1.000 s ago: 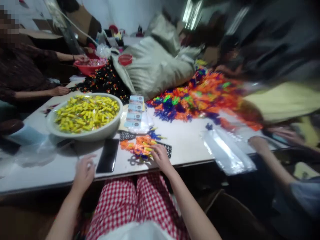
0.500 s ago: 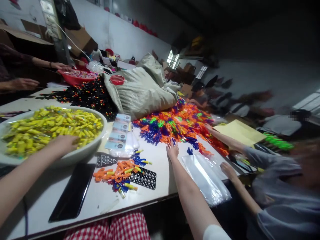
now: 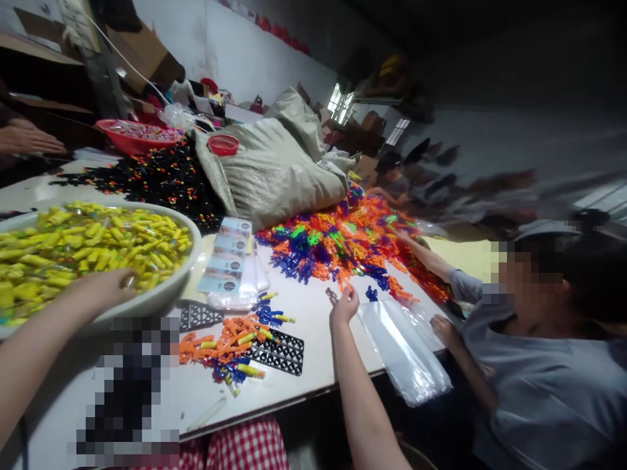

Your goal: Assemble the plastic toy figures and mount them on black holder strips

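My left hand is over the right side of a big white bowl heaped with small yellow tubes that have clear ends. Its thumb and fingers are closed around one of these tubes, mostly hidden by the hand. My right hand is raised just off the near edge of a pile of orange, blue and green plastic pieces. Between its fingertips is an orange plastic piece. On the table between my hands lie orange and blue pieces with yellow tubes attached.
Black perforated trays, printed cards and clear plastic bags lie on the table. Behind them are a large woven sack, black pieces and a red basin. At right a co-worker reaches toward the pile.
My right hand has drawn back from the pile with an orange piece. My left hand has shifted slightly left in the bowl and closed. The co-worker at right has leaned in.
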### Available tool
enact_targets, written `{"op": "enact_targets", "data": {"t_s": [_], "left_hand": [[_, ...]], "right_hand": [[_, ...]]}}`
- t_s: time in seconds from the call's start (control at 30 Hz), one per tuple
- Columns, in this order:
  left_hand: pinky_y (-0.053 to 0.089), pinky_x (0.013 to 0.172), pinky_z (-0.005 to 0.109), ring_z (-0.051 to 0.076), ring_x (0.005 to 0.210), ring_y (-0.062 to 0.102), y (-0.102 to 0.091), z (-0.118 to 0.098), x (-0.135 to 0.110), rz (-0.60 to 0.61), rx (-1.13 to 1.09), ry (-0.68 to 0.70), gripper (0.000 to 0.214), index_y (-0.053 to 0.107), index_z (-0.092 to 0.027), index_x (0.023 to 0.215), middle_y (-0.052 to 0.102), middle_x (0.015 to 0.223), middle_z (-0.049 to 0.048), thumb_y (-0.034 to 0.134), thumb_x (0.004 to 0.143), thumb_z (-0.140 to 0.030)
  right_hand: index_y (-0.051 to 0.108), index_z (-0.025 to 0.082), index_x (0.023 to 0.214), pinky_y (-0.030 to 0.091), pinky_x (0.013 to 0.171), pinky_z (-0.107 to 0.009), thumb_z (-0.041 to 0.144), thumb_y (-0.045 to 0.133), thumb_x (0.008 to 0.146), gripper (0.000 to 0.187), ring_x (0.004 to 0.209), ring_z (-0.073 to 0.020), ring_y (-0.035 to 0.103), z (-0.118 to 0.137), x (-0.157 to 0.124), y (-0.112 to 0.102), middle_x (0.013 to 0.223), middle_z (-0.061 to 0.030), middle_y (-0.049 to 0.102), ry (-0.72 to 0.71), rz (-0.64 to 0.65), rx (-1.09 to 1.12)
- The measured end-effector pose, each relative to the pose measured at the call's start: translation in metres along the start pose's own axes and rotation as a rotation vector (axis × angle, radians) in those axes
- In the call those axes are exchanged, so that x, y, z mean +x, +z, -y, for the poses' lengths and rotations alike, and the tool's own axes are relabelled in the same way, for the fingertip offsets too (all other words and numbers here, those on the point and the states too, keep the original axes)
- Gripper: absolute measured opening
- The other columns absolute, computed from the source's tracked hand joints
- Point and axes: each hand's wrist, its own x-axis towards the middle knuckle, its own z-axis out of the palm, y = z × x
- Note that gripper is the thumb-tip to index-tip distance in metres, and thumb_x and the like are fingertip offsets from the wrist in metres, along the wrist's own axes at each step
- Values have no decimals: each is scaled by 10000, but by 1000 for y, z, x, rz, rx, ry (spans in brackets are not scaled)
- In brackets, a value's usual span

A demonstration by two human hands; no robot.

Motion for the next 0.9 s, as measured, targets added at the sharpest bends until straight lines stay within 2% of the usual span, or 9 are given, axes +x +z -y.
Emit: {"op": "enact_targets", "data": {"t_s": [0.1, 0.17, 0.27, 0.37, 0.5, 0.6, 0.67, 0.77, 0.9], "left_hand": [[432, 754, 319, 148, 612, 479, -18, -24, -20, 128, 265, 57, 284, 577, -193, 837, 505, 620, -50, 678, 573, -223], [430, 762, 298, 150, 677, 491, -33, -42, -35, 83, 270, 134, 203, 562, -168, 851, 530, 710, -18, 627, 668, -228], [403, 856, 359, 172, 796, 499, -49, -73, -66, -76, 98, 286, 158, 568, -135, 816, 554, 776, 14, 571, 762, -283], [327, 966, 420, 205, 975, 493, -46, -115, -123, -216, -319, 362, 189, 587, -141, 795, 600, 919, 42, 609, 739, -321], [344, 965, 375, 248, 1173, 439, -6, -173, -225, 271, -864, 234, 164, 591, -170, 681, 500, 1258, 97, 700, 624, -278], [425, 834, 334, 215, 983, 556, 26, -198, -277, 486, -1214, -69, 247, 582, -162, 698, 594, 1083, 99, 742, 578, -306], [446, 756, 292, 155, 798, 580, 35, -203, -289, 482, -1369, -207, 315, 576, -156, 735, 625, 870, 44, 766, 554, -331], [439, 680, 230, 101, 660, 545, 31, -204, -287, 424, -1385, -239, 357, 587, -141, 727, 579, 665, -25, 809, 494, -296], [435, 635, 211, 100, 647, 544, 27, -201, -279, 447, -1316, -159, 342, 602, -129, 706, 592, 665, -13, 818, 493, -288]], "right_hand": [[499, 151, 1115, 493, 642, -324, 520, 234, 846, 528, 744, -184, 614, -6, -52, -24, 911, -99, 618, 111, 4, 198], [523, 156, 1055, 500, 620, -311, 559, 333, 806, 511, 686, -166, 621, -3, -87, -40, 858, -74, 635, 181, 22, 308], [563, 157, 998, 502, 623, -308, 545, 521, 714, 483, 694, -166, 626, 19, -128, -60, 830, -58, 661, 356, 82, 529], [617, 153, 964, 486, 651, -292, 463, 640, 648, 443, 710, -157, 610, 56, -154, -76, 836, -48, 675, 473, 188, 621], [658, 180, 934, 470, 765, -313, 440, 646, 678, 365, 816, -177, 607, 114, -182, -94, 875, -37, 685, 388, 436, 670], [658, 207, 943, 453, 843, -349, 420, 623, 725, 307, 928, -202, 594, 146, -198, -108, 975, -46, 671, 272, 631, 722], [628, 230, 1026, 448, 853, -359, 403, 604, 753, 324, 971, -203, 573, 157, -204, -116, 1060, -56, 635, 146, 674, 706], [556, 271, 1166, 445, 844, -362, 397, 634, 733, 457, 1024, -210, 527, 165, -207, -123, 1163, -70, 549, -89, 615, 630], [668, 275, 962, 406, 912, -391, 360, 643, 739, 240, 1042, -214, 501, 177, -206, -123, 1051, -58, 567, -172, 577, 553]]}}
